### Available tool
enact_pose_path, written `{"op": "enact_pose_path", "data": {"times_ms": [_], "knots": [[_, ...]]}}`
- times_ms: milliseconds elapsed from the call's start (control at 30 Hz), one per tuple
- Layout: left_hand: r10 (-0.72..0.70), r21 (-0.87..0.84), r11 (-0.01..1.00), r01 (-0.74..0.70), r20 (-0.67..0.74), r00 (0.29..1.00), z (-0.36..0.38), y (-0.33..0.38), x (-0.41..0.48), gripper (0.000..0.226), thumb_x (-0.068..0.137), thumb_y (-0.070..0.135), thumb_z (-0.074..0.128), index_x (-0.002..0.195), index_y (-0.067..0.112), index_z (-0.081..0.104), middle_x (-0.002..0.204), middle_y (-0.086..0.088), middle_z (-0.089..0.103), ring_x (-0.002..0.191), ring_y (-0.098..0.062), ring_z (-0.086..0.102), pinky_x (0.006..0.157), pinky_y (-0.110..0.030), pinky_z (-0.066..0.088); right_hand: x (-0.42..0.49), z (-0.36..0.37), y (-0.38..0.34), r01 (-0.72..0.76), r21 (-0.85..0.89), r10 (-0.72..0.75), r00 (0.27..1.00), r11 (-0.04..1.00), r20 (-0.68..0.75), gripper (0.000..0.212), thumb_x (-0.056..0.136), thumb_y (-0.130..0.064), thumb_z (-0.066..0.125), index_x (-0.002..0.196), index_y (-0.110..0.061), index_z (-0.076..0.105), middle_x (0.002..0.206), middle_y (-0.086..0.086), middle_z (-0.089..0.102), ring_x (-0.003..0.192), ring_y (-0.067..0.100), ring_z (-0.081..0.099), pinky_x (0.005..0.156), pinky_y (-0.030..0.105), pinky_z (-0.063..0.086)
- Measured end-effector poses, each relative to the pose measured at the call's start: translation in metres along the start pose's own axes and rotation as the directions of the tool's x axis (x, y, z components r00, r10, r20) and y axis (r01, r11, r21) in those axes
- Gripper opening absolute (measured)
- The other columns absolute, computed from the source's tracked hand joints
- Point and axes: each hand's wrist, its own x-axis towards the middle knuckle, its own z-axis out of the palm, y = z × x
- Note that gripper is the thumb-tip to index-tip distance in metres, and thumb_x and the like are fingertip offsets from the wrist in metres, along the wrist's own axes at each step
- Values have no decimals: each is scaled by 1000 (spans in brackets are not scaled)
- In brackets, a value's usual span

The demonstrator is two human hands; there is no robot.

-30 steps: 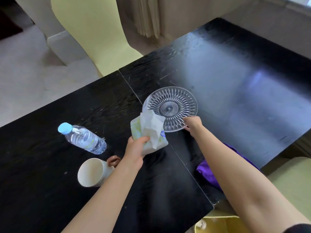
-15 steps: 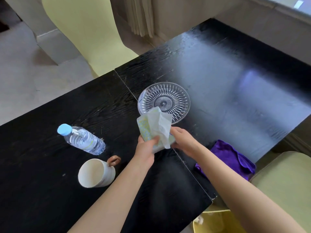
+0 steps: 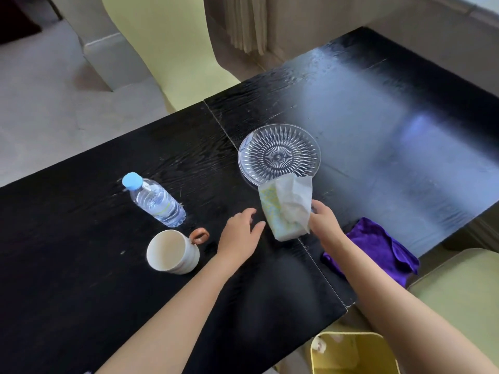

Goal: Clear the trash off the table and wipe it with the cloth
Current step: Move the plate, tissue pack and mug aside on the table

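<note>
Pinching the crumpled tissue, the right hand grip hovers between glass plate and purple cloth; left hand spread.

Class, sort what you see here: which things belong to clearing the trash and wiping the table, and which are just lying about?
Part of the job:
crumpled tissue and wrapper, held in the right hand
purple cloth
yellow bin
black table

Lying about:
water bottle
white mug
glass plate

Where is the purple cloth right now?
The purple cloth lies crumpled on the table's near right edge, just right of the right hand holding the tissue trash, beside a pale green chair.
</note>
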Motion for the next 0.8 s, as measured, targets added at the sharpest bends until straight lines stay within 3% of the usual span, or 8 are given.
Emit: {"op": "enact_pose_path", "data": {"times_ms": [67, 133, 233, 333, 467, 533, 633, 800], "knots": [[52, 226, 973, -44, -30, 998, -10, -15, 0, 39, 93, 32, 50, 129, 19, 53, 123, -1, 59, 117, -21, 51, 90, -36, 41, 2, -7, 10, -31, -20, 31, 999, 999, -18, 25, 75, -20, 66, 97, -10, 67, 89, 4, 67, 79, 15, 58, 70, 32, 47], [-3, 274, 962, 13, -36, 999, -19, -29, -1, 35, 92, 29, 52, 126, 22, 56, 120, 3, 61, 115, -19, 53, 88, -36, 38, 4, -13, 19, -58, -51, 56, 998, 997, -33, 33, 67, -26, 65, 97, -10, 67, 89, 4, 68, 79, 16, 60, 72, 33, 49], [-86, 188, 978, 95, -53, 995, -19, -46, -7, 30, 88, 27, 56, 117, 23, 61, 107, 5, 65, 105, -16, 58, 100, -35, 32, 9, -15, 32, -99, -144, 88, 993, 985, -77, 30, 68, -34, 63, 91, -13, 65, 85, 1, 66, 79, 17, 58, 70, 32, 47], [-277, -44, 960, 277, -5, 961, -10, -59, -21, 25, 88, 26, 59, 109, 14, 65, 95, 3, 65, 105, -20, 59, 98, -28, 33, 11, -13, 37, -101, -219, 74, 989, 970, -130, 21, 84, -28, 57, 100, -14, 63, 97, 4, 65, 84, 17, 56, 71, 29, 42], [-624, -281, 738, 613, 59, 779, 4, -91, -44, 48, 86, 35, 61, 116, -2, 60, 119, -20, 64, 111, -39, 59, 94, -42, 46, 17, -6, 33, -104, -397, 23, 979, 912, -203, 33, 90, -14, 45, 119, -6, 57, 115, 14, 62, 109, 32, 56, 87, 36, 43], [-752, -433, 562, 705, 88, 654, 7, -103, -53, 63, 80, 38, 68, 127, -1, 53, 130, -17, 57, 110, -39, 60, 94, -44, 50, 21, -4, 32, -113, -510, -8, 973, 853, -230, 34, 89, -8, 42, 119, 1, 55, 120, 24, 58, 114, 40, 51, 92, 41, 42], [-836, -615, 410, 673, 42, 547, 8, -118, -57, 93, 58, 43, 82, 131, 0, 43, 132, -16, 52, 112, -38, 58, 95, -47, 50, 28, -3, 35, -107, -626, -53, 971, 772, -231, 30, 85, -2, 46, 113, 7, 53, 118, 29, 54, 110, 45, 51, 88, 45, 44], [-764, -760, 523, 386, -217, 608, 2, -123, -56, 104, 59, 23, 87, 143, 19, 26, 140, -7, 41, 126, -24, 45, 108, -41, 38, 33, 1, 37, -79, -712, -128, 964, 697, -232, 32, 83, 1, 50, 114, 8, 50, 120, 28, 50, 112, 44, 45, 89, 45, 42]]}}
